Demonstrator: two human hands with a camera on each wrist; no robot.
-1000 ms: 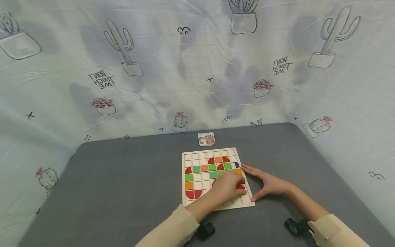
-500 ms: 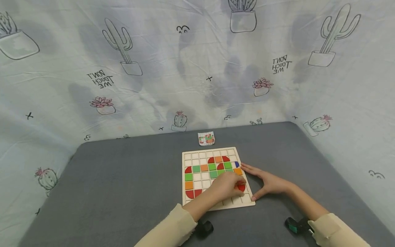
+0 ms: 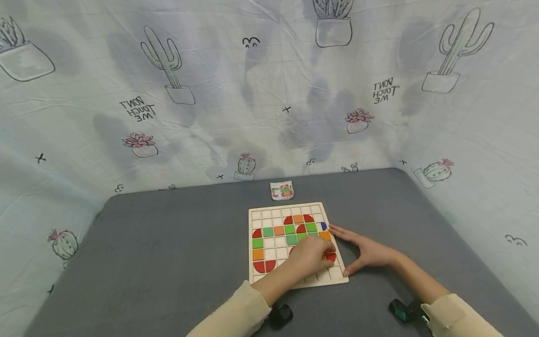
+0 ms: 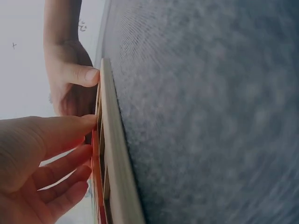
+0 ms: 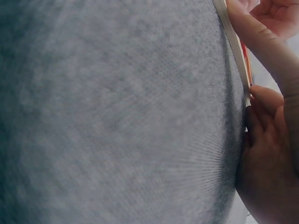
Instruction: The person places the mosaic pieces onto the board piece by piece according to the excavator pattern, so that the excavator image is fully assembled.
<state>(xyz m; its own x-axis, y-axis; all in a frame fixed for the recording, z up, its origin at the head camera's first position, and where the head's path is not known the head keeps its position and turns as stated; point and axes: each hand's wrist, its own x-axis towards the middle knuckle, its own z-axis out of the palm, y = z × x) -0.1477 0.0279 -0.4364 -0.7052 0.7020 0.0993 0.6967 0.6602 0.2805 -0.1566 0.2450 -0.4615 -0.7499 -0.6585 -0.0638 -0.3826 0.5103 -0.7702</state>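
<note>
A square wooden grid board (image 3: pixel 281 210) lies on the grey table, partly filled with coloured tiles. My left hand (image 3: pixel 309 257) reaches over the board's lower right part. Its thumb and fingertips close about a red quarter-circle tile (image 3: pixel 331 257), which sits flat in a cell. In the left wrist view, the left thumb (image 4: pixel 70 130) and fingertips touch the board's face. My right hand (image 3: pixel 370 250) rests against the board's right edge, thumb at the near corner and straight fingers farther up. The left hand and forearm hide several cells.
Behind the board lies a small pattern card (image 3: pixel 281 191) with a coloured grid. A cloth (image 3: pixel 210 117) printed with cacti hangs around the table (image 3: pixel 168 243) at the back and sides. Black wrist-worn devices (image 3: pixel 404 310) show near both sleeves.
The red quarter-circle tile, earlier tilted under the left fingertips, now lies flat in its cell. The left hand has shifted only slightly. My right hand stays at the board's edge.
</note>
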